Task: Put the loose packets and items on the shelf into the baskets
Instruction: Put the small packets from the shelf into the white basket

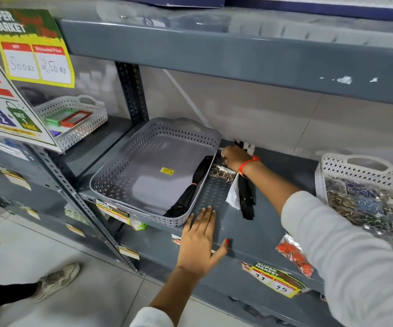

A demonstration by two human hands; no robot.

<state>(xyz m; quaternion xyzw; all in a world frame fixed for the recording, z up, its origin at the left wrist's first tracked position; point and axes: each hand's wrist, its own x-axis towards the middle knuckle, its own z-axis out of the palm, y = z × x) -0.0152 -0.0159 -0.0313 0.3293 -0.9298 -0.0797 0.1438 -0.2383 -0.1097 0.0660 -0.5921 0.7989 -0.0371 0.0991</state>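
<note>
A grey perforated basket (124, 171) sits on the grey shelf (261, 232) and holds one black bundle (190, 185). My left hand (200, 239) lies flat and open on the shelf beside the basket's near right corner. My right hand (234, 156) reaches to the back of the shelf and grips a small black and white item (245, 145). Loose on the shelf lie a packet of metal rings (222, 173), a black and white bundle (244, 197) and an orange packet (294, 256) at the front edge.
A white basket (355, 171) full of shiny packets stands at the right. Another white basket (73, 109) with green and red boxes sits on the left bay. An upper shelf overhangs. Price signs hang at the left. A person's shoe (58, 277) is on the floor.
</note>
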